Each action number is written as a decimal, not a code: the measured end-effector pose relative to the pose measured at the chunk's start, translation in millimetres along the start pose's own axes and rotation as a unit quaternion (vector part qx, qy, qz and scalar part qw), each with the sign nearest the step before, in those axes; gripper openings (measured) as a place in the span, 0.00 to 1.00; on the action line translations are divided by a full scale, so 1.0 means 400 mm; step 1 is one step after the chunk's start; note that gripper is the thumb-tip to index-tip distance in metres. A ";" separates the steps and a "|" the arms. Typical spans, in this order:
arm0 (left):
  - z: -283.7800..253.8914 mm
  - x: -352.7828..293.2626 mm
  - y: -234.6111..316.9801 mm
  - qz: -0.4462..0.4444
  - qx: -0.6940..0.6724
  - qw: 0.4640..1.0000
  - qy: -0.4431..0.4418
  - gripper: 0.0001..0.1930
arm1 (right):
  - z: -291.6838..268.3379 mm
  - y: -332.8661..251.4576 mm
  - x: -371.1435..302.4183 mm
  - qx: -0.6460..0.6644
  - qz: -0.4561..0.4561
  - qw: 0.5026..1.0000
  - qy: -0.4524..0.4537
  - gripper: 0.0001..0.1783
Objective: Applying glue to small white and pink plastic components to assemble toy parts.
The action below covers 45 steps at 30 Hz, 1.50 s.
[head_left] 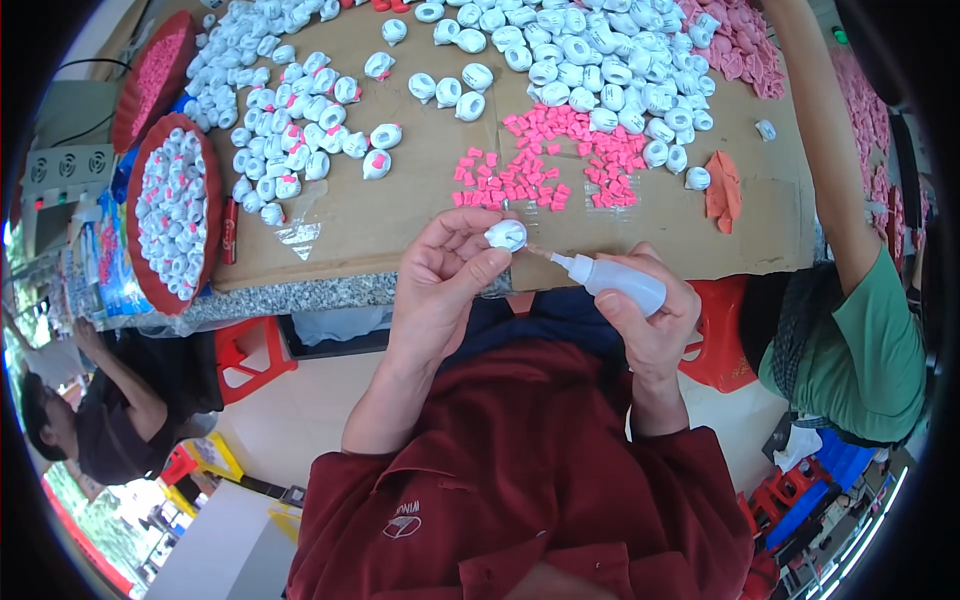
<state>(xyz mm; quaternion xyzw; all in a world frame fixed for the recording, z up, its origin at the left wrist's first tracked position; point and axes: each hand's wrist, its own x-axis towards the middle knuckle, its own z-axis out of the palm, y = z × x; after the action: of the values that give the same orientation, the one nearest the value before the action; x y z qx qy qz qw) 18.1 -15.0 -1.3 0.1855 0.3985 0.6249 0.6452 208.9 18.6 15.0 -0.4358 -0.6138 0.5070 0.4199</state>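
Between the thumb and fingers of my left hand is a small white rounded piece, held up just past the table's near edge. My right hand is wrapped round a translucent white squeeze bottle. The bottle tilts so that its narrow nozzle points left at the white piece, with a small gap between them. Small pink pieces lie scattered on the cardboard ahead of my hands. Left of them, several white pieces with pink bits on them lie in a loose group.
Plain white pieces are heaped at the far side. A red tray of finished-looking white pieces stands at left, with a red marker beside it. An orange glove-like scrap lies at right. A co-worker's arm reaches over the table's right side.
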 end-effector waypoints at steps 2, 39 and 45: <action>-0.003 0.000 -0.001 0.003 -0.001 1.000 0.000 0.15 | -0.002 0.001 0.000 0.002 -0.023 1.000 -0.008 0.16; 0.011 -0.054 -0.037 -0.017 0.093 0.996 0.002 0.16 | -0.013 0.062 0.108 -0.346 -0.158 0.924 0.029 0.08; 0.026 -0.052 -0.039 -0.028 0.082 0.996 0.002 0.16 | -0.021 0.048 0.081 -0.319 -0.166 0.932 0.047 0.06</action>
<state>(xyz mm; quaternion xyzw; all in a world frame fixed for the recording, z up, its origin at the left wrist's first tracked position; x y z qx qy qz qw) 38.2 -34.3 -0.4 0.2257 0.4545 0.5724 0.6440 210.3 54.0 -0.7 -0.4623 -0.7862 0.1867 0.3650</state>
